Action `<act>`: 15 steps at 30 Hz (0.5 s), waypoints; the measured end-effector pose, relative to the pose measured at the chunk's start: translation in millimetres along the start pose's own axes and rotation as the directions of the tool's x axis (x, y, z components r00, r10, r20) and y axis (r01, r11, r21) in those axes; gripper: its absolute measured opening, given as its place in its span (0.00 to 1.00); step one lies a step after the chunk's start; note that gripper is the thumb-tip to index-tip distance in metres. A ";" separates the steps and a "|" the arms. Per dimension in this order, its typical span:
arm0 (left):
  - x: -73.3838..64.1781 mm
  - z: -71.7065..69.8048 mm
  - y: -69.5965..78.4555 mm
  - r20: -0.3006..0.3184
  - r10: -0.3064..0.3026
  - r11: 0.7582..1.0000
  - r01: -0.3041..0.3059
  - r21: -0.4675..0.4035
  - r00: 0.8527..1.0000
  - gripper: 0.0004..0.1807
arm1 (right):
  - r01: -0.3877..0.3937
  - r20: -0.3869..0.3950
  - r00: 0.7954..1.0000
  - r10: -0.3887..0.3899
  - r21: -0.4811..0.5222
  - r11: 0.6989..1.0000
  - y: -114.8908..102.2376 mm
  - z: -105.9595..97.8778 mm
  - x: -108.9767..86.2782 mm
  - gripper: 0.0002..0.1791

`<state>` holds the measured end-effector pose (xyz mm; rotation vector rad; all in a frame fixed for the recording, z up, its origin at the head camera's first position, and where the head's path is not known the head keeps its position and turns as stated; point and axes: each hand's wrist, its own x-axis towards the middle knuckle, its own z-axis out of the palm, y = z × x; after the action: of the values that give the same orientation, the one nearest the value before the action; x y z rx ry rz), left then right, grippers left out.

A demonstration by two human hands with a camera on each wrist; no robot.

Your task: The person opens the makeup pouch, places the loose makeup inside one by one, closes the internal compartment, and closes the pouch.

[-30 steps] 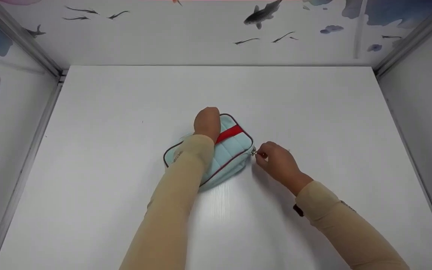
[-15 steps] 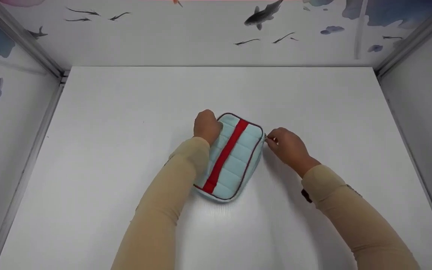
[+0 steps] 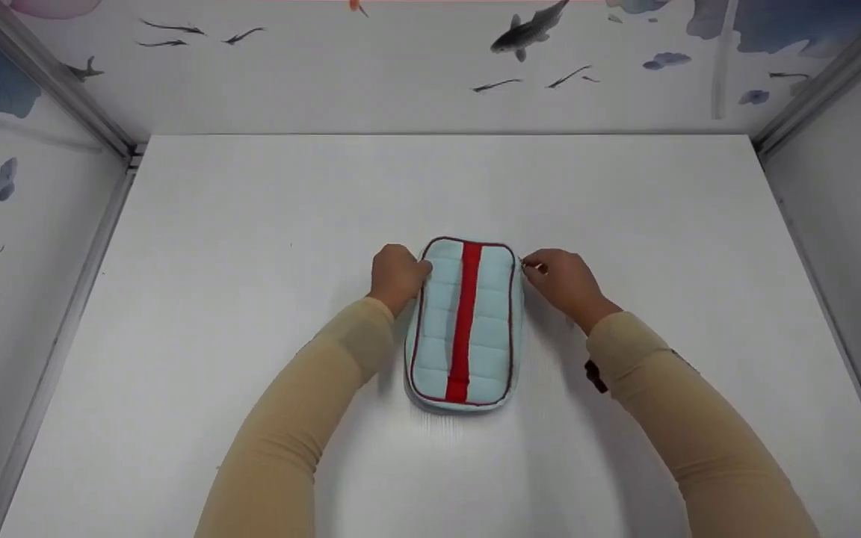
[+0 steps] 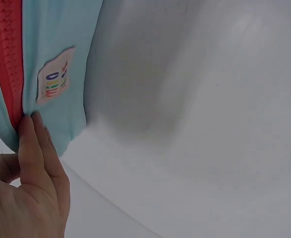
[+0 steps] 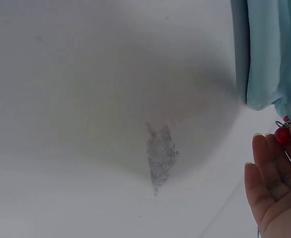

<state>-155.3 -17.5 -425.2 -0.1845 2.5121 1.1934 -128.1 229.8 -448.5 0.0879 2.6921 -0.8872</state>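
A light blue quilted pouch [image 3: 492,321] with dark red piping and a red stripe lies lengthwise on the table. My left hand [image 3: 397,275] grips its far left edge, thumb on top. In the left wrist view, the left hand's fingers lie against the pouch's side by a red zipper [image 4: 7,54], near a small label [image 4: 56,79] with coloured letters. At the far right corner my right hand [image 3: 563,284] pinches the zipper pull, whose red bead [image 5: 283,136] shows in the right wrist view. The far end of the zipper is hidden in the head view.
The white table [image 3: 251,194] is bounded by a back wall [image 3: 371,82] printed with fish and by side walls. A grey smudge [image 5: 161,154] marks the surface in the right wrist view.
The pouch has turned from a slant to nearly straight, its near end swinging round. My left hand has shifted to its left edge; the right hand has stayed at the zipper pull, moving slightly farther away.
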 end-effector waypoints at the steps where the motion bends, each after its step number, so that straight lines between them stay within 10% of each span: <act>1: -0.4 -0.6 -0.8 0.011 -0.014 1.000 0.015 -0.013 1.000 0.15 | -0.008 0.002 1.000 0.008 0.007 1.000 -0.6 0.7 0.8 0.17; 15: -6.6 -15.3 -14.8 0.193 -0.092 0.995 0.099 -0.025 0.977 0.10 | -0.059 0.056 0.997 0.054 0.100 0.993 4.3 8.9 1.4 0.19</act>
<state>-149.2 -38.9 -424.5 -0.1871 2.2910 1.1587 -126.5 228.0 -458.2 0.1599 2.5816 -0.9951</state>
